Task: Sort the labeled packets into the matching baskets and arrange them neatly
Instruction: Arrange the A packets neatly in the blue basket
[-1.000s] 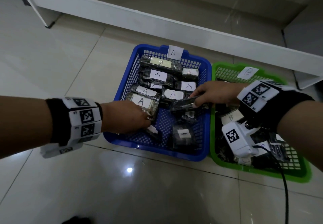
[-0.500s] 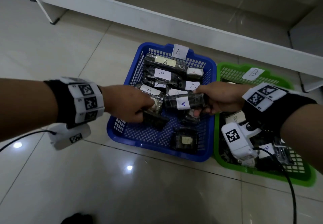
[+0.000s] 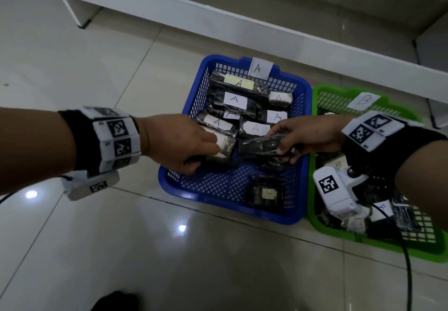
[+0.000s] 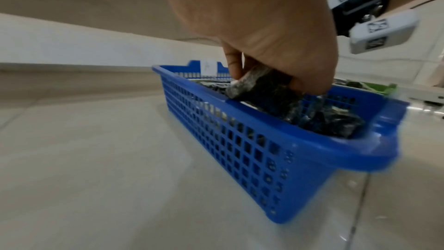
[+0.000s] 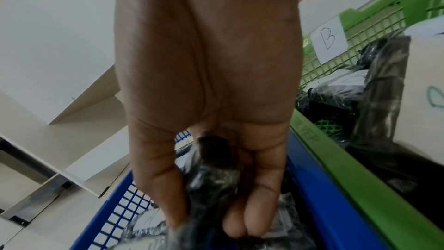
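Packets are what both hands are busy with, inside the blue basket. The right hand grips a dark wrapped packet by its end; half a second ago that packet showed a white "A" label upward, and now the label is out of sight, so it has been rolled or dropped lower toward the row. The left hand is curled round a second packet with a pale face, tilted over the basket's near-left part; it held this one half a second ago too, but a second ago it was only reaching down to the floor of the basket. Behind them lie the rows of A-labelled packets, stacked toward the far wall under the basket's own A tag. One loose packet sits apart at the near right corner. The green basket, tagged B, touches the blue one on its right and holds packets marked B, probably sorted already, though the wrist hides most. Sorting seems done here; what remains is squaring these two into the rows.
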### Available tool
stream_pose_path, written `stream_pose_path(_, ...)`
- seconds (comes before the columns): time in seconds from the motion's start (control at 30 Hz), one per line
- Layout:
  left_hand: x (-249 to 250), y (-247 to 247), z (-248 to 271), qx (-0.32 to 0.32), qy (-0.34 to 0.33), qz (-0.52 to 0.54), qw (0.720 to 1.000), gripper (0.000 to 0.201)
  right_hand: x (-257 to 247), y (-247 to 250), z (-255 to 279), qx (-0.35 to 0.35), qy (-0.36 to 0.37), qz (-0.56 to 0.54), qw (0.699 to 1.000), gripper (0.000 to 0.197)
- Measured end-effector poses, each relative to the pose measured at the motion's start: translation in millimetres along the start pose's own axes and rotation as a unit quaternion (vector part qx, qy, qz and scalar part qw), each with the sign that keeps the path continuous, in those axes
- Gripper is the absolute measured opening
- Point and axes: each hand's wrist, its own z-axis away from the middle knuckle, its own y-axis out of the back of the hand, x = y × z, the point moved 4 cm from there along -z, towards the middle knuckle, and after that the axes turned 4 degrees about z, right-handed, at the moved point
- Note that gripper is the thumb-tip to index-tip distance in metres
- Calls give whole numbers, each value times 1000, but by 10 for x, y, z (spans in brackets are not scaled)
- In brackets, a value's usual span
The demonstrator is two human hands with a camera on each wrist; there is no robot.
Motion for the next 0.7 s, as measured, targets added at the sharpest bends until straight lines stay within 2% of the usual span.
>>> stream_pose_path(0.07,52,-19,-13,2,-17,-1,1000,27,8,60,18,5,-6,14,1000,30)
stream_pose_path(0.17,112,14,-5,9,-52,-10,999,24,-17,171,35,48,-8,73,996,34)
stream_pose_path(0.27,164,-101,27,-13,-89,-28,996,21,-82,208,63,92,0,114,989,34)
stream_pose_path(0.33,140,-193,21,-43,-82,-43,995,25,-149,164,90,110,20,162,980,37)
stream_pose_path(0.4,104,-257,-17,-113,-47,-38,992,31,-242,38,111,124,54,255,957,38)
stream_pose_path(0.47,80,-328,-58,-197,-2,-32,980,38,-335,-170,91,146,99,351,920,37)
stream_pose_path(0.53,90,-336,-115,-210,14,-30,977,40,-376,-414,45,161,129,404,891,42)
stream_pose_path(0.7,109,-424,-218,-235,37,-20,971,41,-303,-921,-15,126,155,488,850,46)
